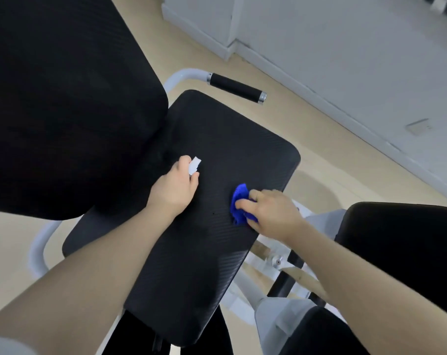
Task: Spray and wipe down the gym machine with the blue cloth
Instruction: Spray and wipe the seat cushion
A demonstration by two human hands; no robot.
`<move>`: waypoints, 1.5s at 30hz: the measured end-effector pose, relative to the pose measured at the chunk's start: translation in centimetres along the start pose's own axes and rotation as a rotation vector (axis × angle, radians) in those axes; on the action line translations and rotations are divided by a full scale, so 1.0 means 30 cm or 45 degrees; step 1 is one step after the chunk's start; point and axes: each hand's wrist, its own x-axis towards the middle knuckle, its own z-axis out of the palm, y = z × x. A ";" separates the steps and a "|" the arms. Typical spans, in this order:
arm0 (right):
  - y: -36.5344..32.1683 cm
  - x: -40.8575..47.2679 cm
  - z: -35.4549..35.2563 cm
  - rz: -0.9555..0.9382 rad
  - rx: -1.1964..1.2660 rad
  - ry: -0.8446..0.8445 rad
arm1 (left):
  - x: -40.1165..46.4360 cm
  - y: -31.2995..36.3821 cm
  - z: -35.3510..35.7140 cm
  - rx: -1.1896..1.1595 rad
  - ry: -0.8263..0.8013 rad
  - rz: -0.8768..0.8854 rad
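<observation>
Two hands are over the black seat pad [212, 139] of the gym machine, each with its own job. The right hand [271, 213] presses a bunched blue cloth [239, 204] flat against the pad toward its right edge, fingers spread over the top of it and thumb tucked against its left side, so the cloth is pinned between palm and vinyl; that looks like the grip for wiping, with weight coming down through the arm. The left hand [175, 187] hovers further left and a little farther away, closed around a small white object [194, 165] whose tip pokes out past the knuckles. It is probably the spray bottle's nozzle, kept ready and pointed at the pad, though the body is hidden in the fist and I cannot be sure. The pad has a fine ribbed texture and a matte sheen; no wet patch or droplets can be made out. A larger black back pad [63, 103] rises at the left, another black pad [406, 254] sits at the near right, and a black foam-covered handle [234, 87] on a white tube juts out at the far side. Below is a pale wood-look floor [319, 170], and a white wall with a skirting board [345, 80] runs along the far right.
</observation>
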 end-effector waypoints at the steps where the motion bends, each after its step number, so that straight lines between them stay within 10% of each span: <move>1: 0.045 0.029 -0.026 0.085 -0.049 0.013 | -0.007 0.001 -0.010 0.007 0.006 0.001; 6: 0.094 0.062 -0.027 0.655 -0.011 0.211 | -0.054 -0.074 -0.018 0.059 0.042 -0.009; 14: -0.185 -0.072 0.060 -0.023 0.012 0.047 | -0.118 -0.144 -0.026 0.008 0.061 -0.172; 21: -0.061 0.214 -0.015 0.687 0.009 0.158 | -0.110 -0.237 -0.033 0.080 0.029 -0.085; 29: -0.379 0.113 0.102 -0.143 0.053 0.030 | -0.079 -0.261 -0.063 -0.089 0.086 -0.042; 35: -0.108 0.414 0.021 0.803 0.082 0.323 | -0.026 -0.322 -0.070 -0.282 0.039 -0.100; 42: -0.366 0.346 0.089 0.020 0.066 0.127 | -0.017 -0.326 -0.091 -0.373 -0.044 -0.094; 45: -0.262 0.505 0.053 0.226 0.020 0.233 | -0.011 -0.335 -0.089 -0.380 -0.080 -0.077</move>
